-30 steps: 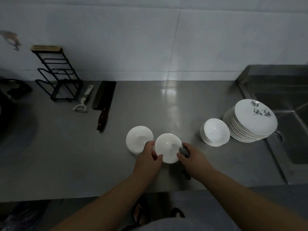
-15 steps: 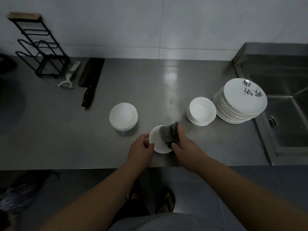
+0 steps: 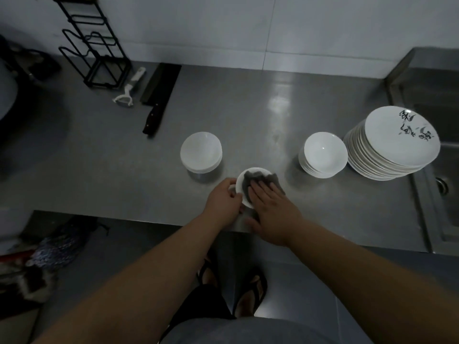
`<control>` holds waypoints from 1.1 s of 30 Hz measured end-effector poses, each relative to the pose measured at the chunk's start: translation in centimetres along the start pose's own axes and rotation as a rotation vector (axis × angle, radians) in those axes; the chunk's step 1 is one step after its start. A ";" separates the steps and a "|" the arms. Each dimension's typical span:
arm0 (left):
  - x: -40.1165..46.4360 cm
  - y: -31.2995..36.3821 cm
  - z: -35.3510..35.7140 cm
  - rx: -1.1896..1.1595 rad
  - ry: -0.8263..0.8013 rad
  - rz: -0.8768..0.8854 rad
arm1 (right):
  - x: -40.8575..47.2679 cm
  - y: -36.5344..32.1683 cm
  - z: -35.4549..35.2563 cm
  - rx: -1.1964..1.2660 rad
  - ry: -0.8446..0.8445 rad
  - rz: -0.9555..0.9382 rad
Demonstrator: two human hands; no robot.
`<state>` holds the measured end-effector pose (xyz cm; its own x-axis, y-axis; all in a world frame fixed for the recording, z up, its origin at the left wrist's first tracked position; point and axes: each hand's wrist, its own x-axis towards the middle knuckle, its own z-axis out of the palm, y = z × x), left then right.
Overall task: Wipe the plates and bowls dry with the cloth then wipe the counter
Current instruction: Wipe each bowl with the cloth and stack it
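**Wiping one bowl near the counter's front edge**

Far left: black wire rack (image 3: 95,49), peeler (image 3: 128,91) and cleaver (image 3: 159,98) lying by it, not in play. Next, a short stack of bowls (image 3: 201,151), likely the done pile (judging by position only).

Centre: left hand (image 3: 224,201) grips the rim of the bowl in work (image 3: 242,188), fingers curled over its left edge. Grey cloth (image 3: 260,180) sits inside the bowl, spilling over the right rim. Right hand (image 3: 273,212) lies flat on the cloth, fingers straight, pressing it down.

To do it well: keep the left grip firm and turn the bowl under the cloth, sweep the inner wall round to the rim, then the underside. The bowl sits close to the counter (image 3: 273,115) edge, so don't push toward it.

Right: second bowl stack (image 3: 323,155), then a tall plate stack (image 3: 395,145) just beside the sink (image 3: 444,135).
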<state>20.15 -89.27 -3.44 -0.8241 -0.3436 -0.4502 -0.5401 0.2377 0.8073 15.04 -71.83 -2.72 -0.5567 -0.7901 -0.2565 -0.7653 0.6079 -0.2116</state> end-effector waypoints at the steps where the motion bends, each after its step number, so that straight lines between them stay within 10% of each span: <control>1: 0.1 0.2 0.0 0.016 0.009 -0.003 | -0.1 -0.3 0.2 0.066 0.021 -0.015; 20: -0.1 2.1 -0.4 0.312 -0.011 0.072 | -2.2 6.2 -1.0 -0.211 -0.010 -0.214; 27: -1.7 2.2 1.4 0.079 -0.032 -0.174 | -3.1 0.3 2.1 0.109 0.149 0.048; 33: 1.3 3.6 -0.7 0.506 0.032 0.042 | -3.2 2.7 -0.4 0.022 0.027 -0.189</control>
<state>17.23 -89.46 -0.82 -0.8455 -0.3505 -0.4028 -0.5283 0.6592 0.5352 14.67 -67.69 -2.11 -0.4128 -0.8919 -0.1848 -0.8497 0.4501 -0.2744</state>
